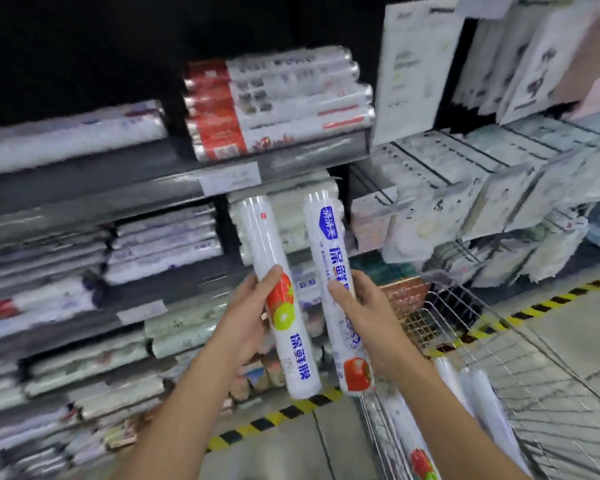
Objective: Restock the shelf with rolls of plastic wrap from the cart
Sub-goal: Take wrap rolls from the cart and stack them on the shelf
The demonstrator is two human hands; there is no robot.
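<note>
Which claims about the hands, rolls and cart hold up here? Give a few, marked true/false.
1. Each hand holds one roll. True: the left hand grips the left roll, the right hand grips the right roll.
2. Both rolls lie flat. False: they are held roughly upright in front of the shelf.
3. The cart sits at the right with spare rolls inside. True.
4. The floor stripe is red and white. False: it is yellow and black.
</note>
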